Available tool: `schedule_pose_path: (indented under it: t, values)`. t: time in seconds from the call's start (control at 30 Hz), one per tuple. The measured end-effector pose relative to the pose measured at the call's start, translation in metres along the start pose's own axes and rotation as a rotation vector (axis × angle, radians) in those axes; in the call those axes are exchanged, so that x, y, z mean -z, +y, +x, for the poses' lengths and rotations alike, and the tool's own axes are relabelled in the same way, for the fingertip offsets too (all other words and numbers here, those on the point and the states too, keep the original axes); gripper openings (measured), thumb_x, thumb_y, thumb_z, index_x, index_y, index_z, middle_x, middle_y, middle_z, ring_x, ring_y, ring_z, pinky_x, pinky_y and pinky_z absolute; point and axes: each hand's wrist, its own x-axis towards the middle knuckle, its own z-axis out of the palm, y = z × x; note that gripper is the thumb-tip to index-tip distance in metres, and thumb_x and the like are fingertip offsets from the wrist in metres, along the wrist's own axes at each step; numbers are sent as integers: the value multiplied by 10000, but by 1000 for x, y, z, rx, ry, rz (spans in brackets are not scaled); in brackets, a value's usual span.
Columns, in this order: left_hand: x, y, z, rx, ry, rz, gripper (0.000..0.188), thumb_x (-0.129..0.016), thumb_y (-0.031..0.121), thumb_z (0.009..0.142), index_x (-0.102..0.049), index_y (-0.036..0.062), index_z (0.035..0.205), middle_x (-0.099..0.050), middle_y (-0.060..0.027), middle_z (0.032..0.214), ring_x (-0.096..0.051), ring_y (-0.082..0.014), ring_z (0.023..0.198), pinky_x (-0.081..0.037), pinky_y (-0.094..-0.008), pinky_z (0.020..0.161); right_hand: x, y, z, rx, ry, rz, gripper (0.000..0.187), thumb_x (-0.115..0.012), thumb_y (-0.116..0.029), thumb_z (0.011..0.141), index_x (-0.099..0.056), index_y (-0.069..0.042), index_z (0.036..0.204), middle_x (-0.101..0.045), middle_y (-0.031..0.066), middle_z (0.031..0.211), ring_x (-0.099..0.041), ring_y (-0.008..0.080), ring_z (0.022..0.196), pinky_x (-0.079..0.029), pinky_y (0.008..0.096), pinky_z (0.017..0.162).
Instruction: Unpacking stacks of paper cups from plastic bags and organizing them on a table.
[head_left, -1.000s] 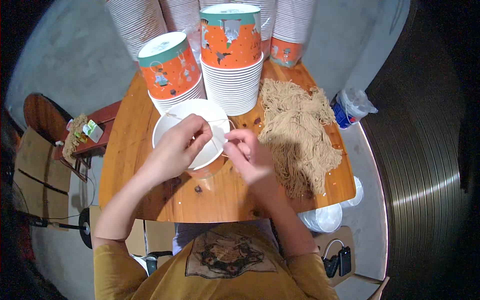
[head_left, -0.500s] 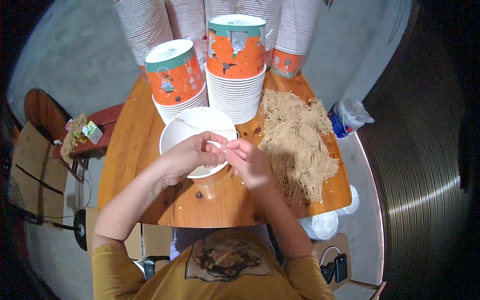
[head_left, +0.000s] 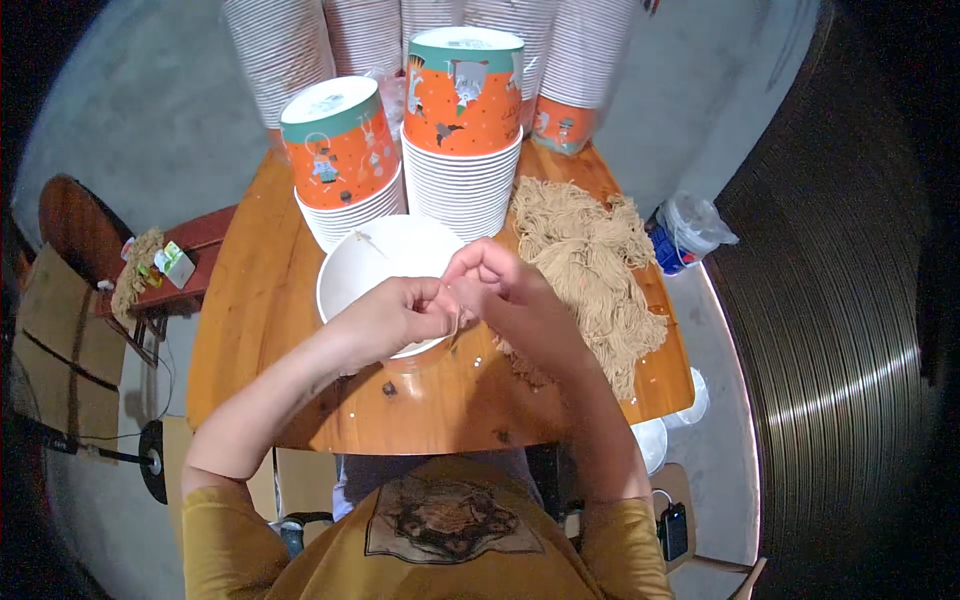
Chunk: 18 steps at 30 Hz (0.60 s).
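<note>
My left hand (head_left: 408, 310) and my right hand (head_left: 500, 288) meet over the near right rim of a white-lined paper bucket (head_left: 352, 268). The fingertips of both are pinched together on a thin tan cord (head_left: 460, 322), of which only a short end shows below them. The bucket stands open side up, with an orange outside low on its near wall. A loose strand (head_left: 366, 240) crosses its far inner wall. Just right of my right hand lies a large heap of tan cords (head_left: 580, 260).
Upside-down stacks of orange and green buckets (head_left: 463, 105) (head_left: 335, 150) stand behind the bucket. Taller wrapped stacks (head_left: 275, 60) line the back. Small white bits dot the wooden table (head_left: 250, 330). A lidded pail (head_left: 690, 235) stands beyond its right edge.
My right hand has risen slightly and turned, its fingers now higher beside the left. My left hand has moved slightly down. A cord end now shows beneath the fingers.
</note>
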Motion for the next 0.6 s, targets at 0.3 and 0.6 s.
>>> schedule_pose_path:
  t: [0.3, 0.6]
  values:
    - [3, 2, 0, 43, -106, -61, 132, -638, 157, 879, -622, 29, 907, -620, 12, 838, -539, -41, 779, -432, -191, 701, 13, 23, -5, -45, 122, -302, 108, -537, -138, 908, -545, -64, 986, -476, -59, 710, -445, 20, 641, -362, 188, 543]
    - [2, 6, 0, 41, -70, -74, 116, -636, 148, 878, -620, 34, 899, -597, 27, 798, -510, -32, 715, -414, -182, 649, -7, 34, -40, 89, 325, -362, 142, -656, -160, 849, -580, -51, 896, -591, 10, 706, -553, 93, 625, -450, 266, 555]
